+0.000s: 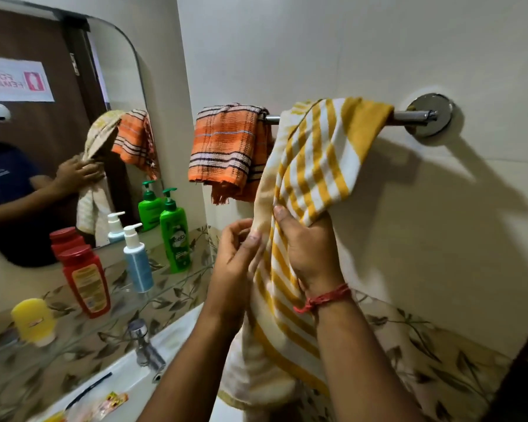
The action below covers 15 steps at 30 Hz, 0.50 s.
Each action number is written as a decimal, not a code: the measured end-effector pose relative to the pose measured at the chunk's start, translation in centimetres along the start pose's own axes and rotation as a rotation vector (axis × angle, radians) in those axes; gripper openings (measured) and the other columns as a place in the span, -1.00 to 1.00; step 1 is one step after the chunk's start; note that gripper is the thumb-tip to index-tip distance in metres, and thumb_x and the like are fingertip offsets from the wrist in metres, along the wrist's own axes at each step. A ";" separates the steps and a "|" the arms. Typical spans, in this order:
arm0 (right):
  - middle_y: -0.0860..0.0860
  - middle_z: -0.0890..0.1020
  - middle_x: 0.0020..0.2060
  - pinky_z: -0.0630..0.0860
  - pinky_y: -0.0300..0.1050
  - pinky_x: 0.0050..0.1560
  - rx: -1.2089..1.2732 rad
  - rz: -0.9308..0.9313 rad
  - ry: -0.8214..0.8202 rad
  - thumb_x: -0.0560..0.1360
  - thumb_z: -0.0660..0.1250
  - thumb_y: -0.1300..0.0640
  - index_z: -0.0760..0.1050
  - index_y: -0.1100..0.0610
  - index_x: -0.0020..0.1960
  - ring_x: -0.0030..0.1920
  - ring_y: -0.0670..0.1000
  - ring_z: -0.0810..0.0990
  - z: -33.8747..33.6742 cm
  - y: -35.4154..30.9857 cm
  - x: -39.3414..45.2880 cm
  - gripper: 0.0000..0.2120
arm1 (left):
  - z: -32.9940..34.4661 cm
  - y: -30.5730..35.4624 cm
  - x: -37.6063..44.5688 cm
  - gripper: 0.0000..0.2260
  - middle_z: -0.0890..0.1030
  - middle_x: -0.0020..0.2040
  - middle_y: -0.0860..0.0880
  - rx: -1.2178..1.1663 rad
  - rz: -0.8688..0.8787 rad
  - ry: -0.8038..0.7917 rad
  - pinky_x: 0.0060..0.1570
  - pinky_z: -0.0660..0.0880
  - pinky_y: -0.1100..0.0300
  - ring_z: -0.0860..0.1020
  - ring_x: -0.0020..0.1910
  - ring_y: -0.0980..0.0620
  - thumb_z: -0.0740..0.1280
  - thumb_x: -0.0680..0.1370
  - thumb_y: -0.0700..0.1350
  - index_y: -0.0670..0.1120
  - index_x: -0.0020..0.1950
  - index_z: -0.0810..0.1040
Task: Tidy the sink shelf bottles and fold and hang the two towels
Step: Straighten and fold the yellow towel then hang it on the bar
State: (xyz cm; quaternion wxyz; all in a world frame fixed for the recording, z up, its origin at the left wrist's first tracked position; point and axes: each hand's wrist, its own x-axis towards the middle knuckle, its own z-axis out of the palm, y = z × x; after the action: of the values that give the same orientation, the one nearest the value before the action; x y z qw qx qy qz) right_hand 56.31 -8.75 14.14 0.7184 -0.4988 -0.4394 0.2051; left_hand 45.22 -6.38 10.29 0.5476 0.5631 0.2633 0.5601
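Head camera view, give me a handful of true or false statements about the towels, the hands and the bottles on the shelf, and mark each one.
1. The orange checked towel hangs folded over the towel bar. True.
2. The yellow striped towel lies in the sink. False: it is draped over the bar, right of the orange one.
3. Both the left hand and the right hand grip the yellow striped towel. True.
4. The green pump bottle lies on its side. False: it stands upright on the glass shelf.
5. The red bottle stands left of the blue pump bottle. True.
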 end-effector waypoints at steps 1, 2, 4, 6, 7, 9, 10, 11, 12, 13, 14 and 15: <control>-0.08 0.66 0.17 0.50 0.01 0.32 -0.026 0.005 -0.011 0.51 0.41 0.04 0.60 0.06 0.23 0.20 -0.10 0.61 0.0 -0.1 -1.2 -0.70 | -0.4 0.8 0.1 -0.54 0.62 0.26 -0.09 -0.018 -0.008 -0.028 0.25 0.53 -0.02 0.60 0.26 -0.04 0.36 0.49 0.17 -0.03 0.31 0.50; -0.10 0.65 0.18 0.50 0.00 0.32 -0.037 0.015 -0.029 0.50 0.40 0.02 0.59 0.03 0.24 0.21 -0.11 0.60 0.0 -0.1 -2.2 -0.69 | -0.7 1.7 0.3 -0.45 0.60 0.29 -0.07 0.009 -0.008 -0.065 0.29 0.50 -0.04 0.59 0.28 -0.02 0.37 0.46 0.24 -0.03 0.35 0.48; -0.22 0.64 0.12 0.51 -0.20 0.25 -0.046 0.044 -0.054 0.54 0.39 0.09 0.56 -0.11 0.12 0.13 -0.23 0.59 0.0 0.0 -4.2 -0.81 | -0.7 3.5 0.7 -0.33 0.58 0.31 0.02 0.133 -0.018 -0.153 0.30 0.49 -0.01 0.57 0.27 0.08 0.37 0.43 0.35 0.02 0.43 0.42; -0.26 0.62 0.03 0.50 -0.31 0.13 -0.135 0.044 -0.062 0.57 0.36 0.14 0.54 -0.15 0.09 0.06 -0.24 0.60 0.0 -0.2 -6.0 -0.80 | 0.0 5.0 0.8 -0.37 0.56 0.27 0.12 0.194 -0.032 -0.224 0.17 0.53 0.20 0.55 0.18 0.24 0.37 0.49 0.30 0.02 0.45 0.37; -0.18 0.65 0.02 0.54 -0.24 0.12 -0.172 0.028 -0.068 0.58 0.34 0.15 0.56 -0.09 0.12 0.06 -0.14 0.63 0.1 -0.2 -6.7 -0.82 | 0.4 5.7 0.7 -0.42 0.55 0.23 0.17 0.193 -0.036 -0.254 0.05 0.52 0.30 0.54 0.12 0.29 0.37 0.51 0.24 0.03 0.44 0.36; -0.09 0.67 0.04 0.57 -0.10 0.12 -0.210 0.035 -0.159 0.60 0.32 0.18 0.59 0.02 0.13 0.06 -0.03 0.65 0.2 -0.3 -8.3 -0.85 | 0.8 6.5 0.3 -0.50 0.57 0.20 0.18 0.198 -0.034 -0.264 -0.05 0.53 0.31 0.57 0.09 0.26 0.41 0.52 0.18 0.07 0.39 0.38; -0.08 0.65 0.09 0.52 -0.15 0.12 -0.291 0.051 -0.251 0.61 0.30 0.20 0.58 0.04 0.16 0.08 -0.04 0.63 0.1 -0.6 -9.3 -0.83 | 0.9 6.5 0.0 -0.53 0.60 0.19 0.15 0.216 -0.026 -0.233 -0.01 0.55 0.26 0.59 0.09 0.21 0.44 0.52 0.14 0.07 0.37 0.42; -0.07 0.61 0.16 0.47 -0.23 0.12 -0.399 0.067 -0.354 0.61 0.29 0.20 0.56 0.07 0.22 0.12 -0.04 0.60 -0.2 -0.7 -10.3 -0.79 | 0.7 6.5 -0.5 -0.56 0.64 0.16 0.12 0.223 -0.014 -0.202 0.05 0.58 0.17 0.62 0.09 0.16 0.47 0.51 0.08 0.06 0.35 0.47; 0.01 0.61 0.21 0.46 -0.27 0.12 -0.489 0.071 -0.430 0.60 0.31 0.19 0.53 0.14 0.28 0.15 -0.03 0.58 -0.8 -0.7 -11.1 -0.74 | 0.3 6.2 -1.0 -0.61 0.67 0.13 0.08 0.219 0.002 -0.174 0.11 0.60 0.06 0.64 0.09 0.09 0.47 0.49 0.02 0.05 0.31 0.52; 0.05 0.62 0.21 0.48 -0.31 0.10 -0.509 0.050 -0.462 0.59 0.34 0.18 0.53 0.15 0.29 0.13 -0.05 0.59 -1.6 -0.7 -11.7 -0.72 | -0.3 6.0 -1.7 -0.64 0.70 0.10 0.04 0.193 0.012 -0.165 0.14 0.60 -0.03 0.66 0.10 0.02 0.45 0.47 -0.03 0.04 0.26 0.56; 0.03 0.65 0.16 0.50 -0.35 0.07 -0.445 0.026 -0.464 0.56 0.39 0.14 0.54 0.13 0.27 0.09 -0.12 0.61 -2.3 -0.7 -12.1 -0.71 | -1.0 5.9 -2.5 -0.67 0.71 0.08 0.00 0.151 0.012 -0.174 0.14 0.61 -0.07 0.67 0.10 -0.03 0.44 0.45 -0.05 0.02 0.21 0.58; -0.04 0.68 0.10 0.53 -0.33 0.06 -0.342 0.010 -0.438 0.51 0.45 0.05 0.54 0.09 0.27 0.06 -0.17 0.62 -2.9 -0.8 -12.3 -0.65 | -1.6 5.8 -3.2 -0.66 0.71 0.07 -0.02 0.110 0.011 -0.209 0.12 0.62 -0.08 0.67 0.11 -0.07 0.43 0.43 -0.05 0.01 0.21 0.59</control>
State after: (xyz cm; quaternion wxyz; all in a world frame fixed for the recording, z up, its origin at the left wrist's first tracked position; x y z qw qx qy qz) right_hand 52.11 -19.63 9.27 0.5106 -0.5590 -0.6099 0.2343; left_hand 41.12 -10.32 14.09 0.5371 0.6491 0.2323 0.4861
